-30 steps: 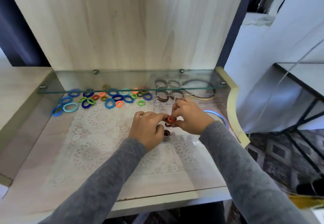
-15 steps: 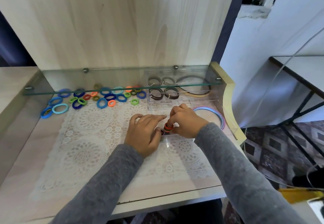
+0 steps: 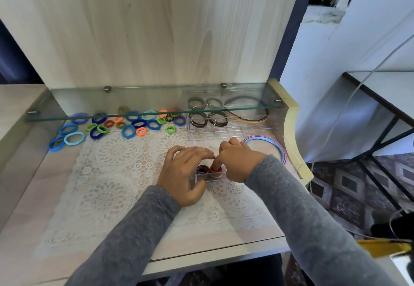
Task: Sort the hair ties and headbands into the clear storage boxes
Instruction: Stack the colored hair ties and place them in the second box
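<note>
left hand grips clear box — right hand, finger straight, presses orange tie

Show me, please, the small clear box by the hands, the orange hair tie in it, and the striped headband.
Small clear plastic box [image 3: 209, 178]: head view, its front wall.
Orange round hair tie [image 3: 220, 170]: head view, the right side of its rim.
Pastel striped headband [image 3: 259, 137]: head view, top of its arc.
</note>
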A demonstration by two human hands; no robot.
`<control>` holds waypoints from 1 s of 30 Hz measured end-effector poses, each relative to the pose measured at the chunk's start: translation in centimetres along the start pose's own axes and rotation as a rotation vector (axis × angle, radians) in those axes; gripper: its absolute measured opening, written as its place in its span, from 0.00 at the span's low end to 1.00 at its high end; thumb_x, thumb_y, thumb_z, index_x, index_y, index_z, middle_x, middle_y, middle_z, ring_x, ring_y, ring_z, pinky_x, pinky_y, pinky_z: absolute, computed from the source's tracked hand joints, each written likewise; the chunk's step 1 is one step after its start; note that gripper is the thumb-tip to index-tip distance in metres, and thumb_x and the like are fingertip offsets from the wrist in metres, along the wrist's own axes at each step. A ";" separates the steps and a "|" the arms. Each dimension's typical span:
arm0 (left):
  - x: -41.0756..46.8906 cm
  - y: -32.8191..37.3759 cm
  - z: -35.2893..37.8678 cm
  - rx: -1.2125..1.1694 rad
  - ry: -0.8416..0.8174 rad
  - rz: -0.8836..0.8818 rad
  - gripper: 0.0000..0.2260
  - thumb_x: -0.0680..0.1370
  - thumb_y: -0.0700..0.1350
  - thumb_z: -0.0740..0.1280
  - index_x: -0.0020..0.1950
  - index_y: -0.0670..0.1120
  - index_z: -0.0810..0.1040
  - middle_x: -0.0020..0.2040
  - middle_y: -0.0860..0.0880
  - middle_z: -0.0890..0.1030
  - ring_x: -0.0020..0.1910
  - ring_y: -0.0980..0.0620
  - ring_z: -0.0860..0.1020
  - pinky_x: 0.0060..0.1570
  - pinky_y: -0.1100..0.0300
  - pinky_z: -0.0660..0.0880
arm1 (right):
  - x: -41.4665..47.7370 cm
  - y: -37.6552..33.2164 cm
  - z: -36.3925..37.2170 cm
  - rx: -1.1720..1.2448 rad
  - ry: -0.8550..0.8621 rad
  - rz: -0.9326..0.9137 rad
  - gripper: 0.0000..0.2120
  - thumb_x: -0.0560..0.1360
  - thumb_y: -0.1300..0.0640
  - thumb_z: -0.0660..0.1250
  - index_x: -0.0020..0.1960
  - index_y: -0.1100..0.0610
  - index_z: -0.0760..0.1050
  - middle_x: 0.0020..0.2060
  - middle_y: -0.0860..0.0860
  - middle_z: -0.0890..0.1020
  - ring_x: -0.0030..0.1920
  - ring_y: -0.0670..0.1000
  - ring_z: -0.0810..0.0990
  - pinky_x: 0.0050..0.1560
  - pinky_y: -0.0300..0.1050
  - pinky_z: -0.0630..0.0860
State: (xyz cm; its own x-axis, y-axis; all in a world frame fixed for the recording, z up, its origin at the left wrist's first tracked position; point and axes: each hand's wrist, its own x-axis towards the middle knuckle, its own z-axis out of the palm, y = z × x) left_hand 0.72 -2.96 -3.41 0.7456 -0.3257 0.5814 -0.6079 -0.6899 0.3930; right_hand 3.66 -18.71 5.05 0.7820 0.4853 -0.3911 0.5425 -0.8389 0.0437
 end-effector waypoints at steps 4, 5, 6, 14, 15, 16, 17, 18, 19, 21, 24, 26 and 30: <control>-0.1 -0.1 0.0 -0.035 0.032 0.006 0.18 0.63 0.46 0.61 0.51 0.48 0.79 0.55 0.57 0.80 0.59 0.57 0.77 0.61 0.48 0.64 | 0.0 -0.3 0.0 -0.011 -0.002 0.009 0.20 0.77 0.62 0.59 0.64 0.45 0.74 0.60 0.53 0.69 0.62 0.57 0.63 0.65 0.51 0.64; -0.1 -0.1 0.0 -0.044 0.039 0.004 0.17 0.62 0.46 0.61 0.49 0.48 0.78 0.55 0.58 0.80 0.58 0.57 0.77 0.61 0.48 0.64 | 0.1 -0.3 0.0 -0.006 -0.001 0.013 0.20 0.77 0.62 0.59 0.64 0.45 0.74 0.60 0.53 0.69 0.63 0.57 0.63 0.64 0.51 0.64; -0.1 -0.1 0.0 -0.050 0.041 0.003 0.16 0.62 0.45 0.61 0.48 0.48 0.78 0.54 0.58 0.80 0.58 0.57 0.77 0.60 0.48 0.64 | 0.1 -0.3 0.0 -0.004 -0.001 0.015 0.20 0.77 0.62 0.59 0.64 0.45 0.74 0.60 0.53 0.69 0.63 0.57 0.63 0.64 0.51 0.64; -0.4 -0.6 0.2 -0.054 -0.034 0.024 0.18 0.62 0.47 0.59 0.49 0.49 0.80 0.53 0.57 0.81 0.61 0.54 0.76 0.64 0.49 0.62 | 0.4 -0.6 -0.4 -0.009 -0.031 0.046 0.16 0.78 0.59 0.57 0.63 0.53 0.75 0.60 0.54 0.70 0.62 0.57 0.63 0.63 0.50 0.63; -0.4 -0.6 0.2 -0.062 -0.045 0.019 0.19 0.62 0.47 0.59 0.50 0.49 0.80 0.53 0.58 0.81 0.62 0.54 0.75 0.65 0.49 0.62 | 0.4 -0.6 -0.4 -0.003 -0.041 0.047 0.16 0.78 0.59 0.57 0.63 0.53 0.75 0.60 0.55 0.70 0.62 0.57 0.63 0.63 0.50 0.63; -0.4 -0.6 0.2 -0.070 -0.054 0.014 0.19 0.62 0.47 0.59 0.50 0.50 0.80 0.53 0.58 0.81 0.62 0.54 0.75 0.66 0.50 0.61 | 0.4 -0.6 -0.5 0.001 -0.053 0.049 0.16 0.78 0.58 0.57 0.63 0.54 0.75 0.60 0.55 0.70 0.62 0.57 0.63 0.62 0.50 0.63; -0.4 -0.7 0.2 -0.077 -0.063 0.009 0.19 0.62 0.47 0.59 0.50 0.50 0.80 0.53 0.59 0.81 0.62 0.54 0.75 0.66 0.51 0.60 | 0.3 -0.6 -0.6 0.005 -0.067 0.051 0.16 0.78 0.58 0.56 0.63 0.54 0.75 0.60 0.55 0.70 0.62 0.56 0.63 0.62 0.50 0.63; -0.4 -0.7 0.3 -0.083 -0.071 0.005 0.19 0.62 0.47 0.59 0.50 0.50 0.79 0.52 0.59 0.81 0.63 0.54 0.75 0.67 0.51 0.60 | 0.3 -0.6 -0.7 0.009 -0.078 0.053 0.16 0.78 0.57 0.56 0.63 0.54 0.75 0.60 0.55 0.70 0.63 0.56 0.63 0.62 0.50 0.63; -0.4 -0.7 0.3 -0.088 -0.080 -0.001 0.19 0.62 0.47 0.59 0.50 0.51 0.79 0.52 0.59 0.81 0.63 0.54 0.75 0.67 0.51 0.60 | 0.3 -0.6 -0.7 0.014 -0.088 0.056 0.16 0.78 0.57 0.56 0.63 0.54 0.75 0.60 0.54 0.70 0.63 0.56 0.63 0.62 0.50 0.63; -0.4 -0.8 0.3 -0.095 -0.094 -0.012 0.19 0.62 0.47 0.59 0.50 0.52 0.79 0.51 0.59 0.81 0.63 0.55 0.75 0.68 0.49 0.60 | 0.5 -0.6 -0.8 0.020 -0.102 0.058 0.16 0.78 0.58 0.56 0.62 0.53 0.76 0.60 0.54 0.70 0.63 0.56 0.63 0.62 0.50 0.63; -0.5 -0.8 0.3 -0.097 -0.099 -0.020 0.18 0.62 0.47 0.58 0.49 0.52 0.79 0.50 0.61 0.81 0.63 0.56 0.74 0.67 0.48 0.60 | 0.5 -0.4 -1.0 0.048 -0.115 0.048 0.19 0.77 0.63 0.55 0.63 0.50 0.76 0.61 0.53 0.70 0.63 0.56 0.62 0.63 0.50 0.63; -0.5 -0.7 0.3 -0.104 -0.096 -0.023 0.17 0.62 0.47 0.58 0.48 0.52 0.79 0.50 0.62 0.81 0.63 0.57 0.74 0.67 0.48 0.60 | 0.4 0.1 -1.0 0.116 -0.078 0.026 0.21 0.75 0.66 0.55 0.59 0.47 0.77 0.59 0.52 0.71 0.62 0.55 0.63 0.62 0.49 0.63; -0.4 -0.5 0.2 -0.112 -0.088 -0.023 0.18 0.62 0.48 0.57 0.49 0.51 0.79 0.51 0.61 0.80 0.63 0.58 0.74 0.67 0.49 0.60 | 0.7 1.6 -0.6 0.342 0.138 -0.008 0.25 0.68 0.72 0.53 0.45 0.47 0.79 0.50 0.48 0.73 0.55 0.51 0.64 0.61 0.51 0.66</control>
State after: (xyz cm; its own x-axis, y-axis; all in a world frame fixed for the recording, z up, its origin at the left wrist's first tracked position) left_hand 0.78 -2.54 -3.98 0.7779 -0.3692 0.5085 -0.6131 -0.6233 0.4854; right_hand 5.23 -19.59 5.38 0.8247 0.5013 -0.2617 0.4330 -0.8574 -0.2781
